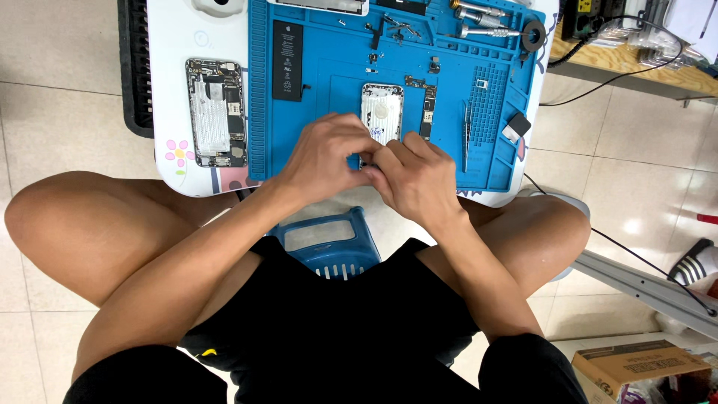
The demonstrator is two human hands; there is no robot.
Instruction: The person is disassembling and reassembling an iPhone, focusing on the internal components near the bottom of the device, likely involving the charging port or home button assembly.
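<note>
Both hands are working at the near end of the opened phone housing [382, 112] lying on the blue repair mat [329, 90]: left hand [325, 157] steadying, right hand [415, 176] pinching something too small to identify.

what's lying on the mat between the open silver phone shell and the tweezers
In the head view, a narrow dark circuit board lies between the silver phone shell and the slim metal tweezers on the blue mat.
</note>
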